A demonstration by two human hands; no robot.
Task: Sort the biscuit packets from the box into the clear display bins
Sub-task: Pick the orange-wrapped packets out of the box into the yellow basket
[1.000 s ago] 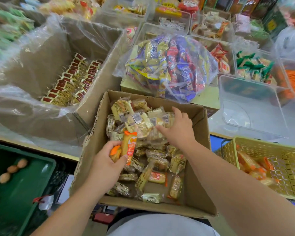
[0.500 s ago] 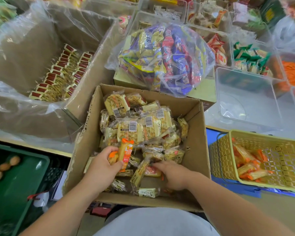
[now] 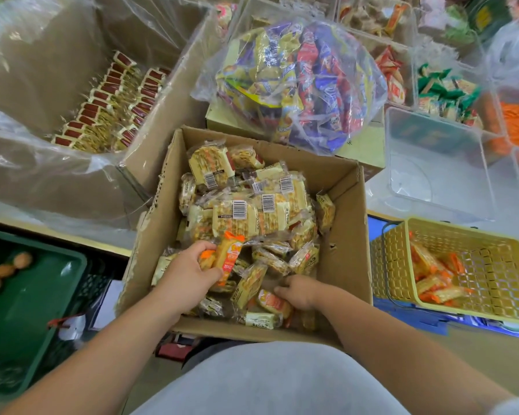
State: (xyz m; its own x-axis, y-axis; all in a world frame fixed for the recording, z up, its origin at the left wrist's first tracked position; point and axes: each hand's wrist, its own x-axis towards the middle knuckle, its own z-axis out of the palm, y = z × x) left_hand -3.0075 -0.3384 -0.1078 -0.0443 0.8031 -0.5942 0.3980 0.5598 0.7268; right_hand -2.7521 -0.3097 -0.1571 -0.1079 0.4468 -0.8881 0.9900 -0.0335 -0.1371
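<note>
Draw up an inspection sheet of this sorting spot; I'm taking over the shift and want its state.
Surface: counter, crowded, little bare top showing.
Job's things: cardboard box holding a heap of biscuit packets; clear bin to its far right, nothing seen inside; yellow basket holding orange packets.
Clutter: clear bag of mixed packets; lined carton of red-ended packets; green crate.
Hands: left hand grips an orange-topped packet in the box; right hand touches an orange-printed packet near the front wall, grip unclear.
Cables: nothing seen.
Surroundings: more filled bins behind.
</note>
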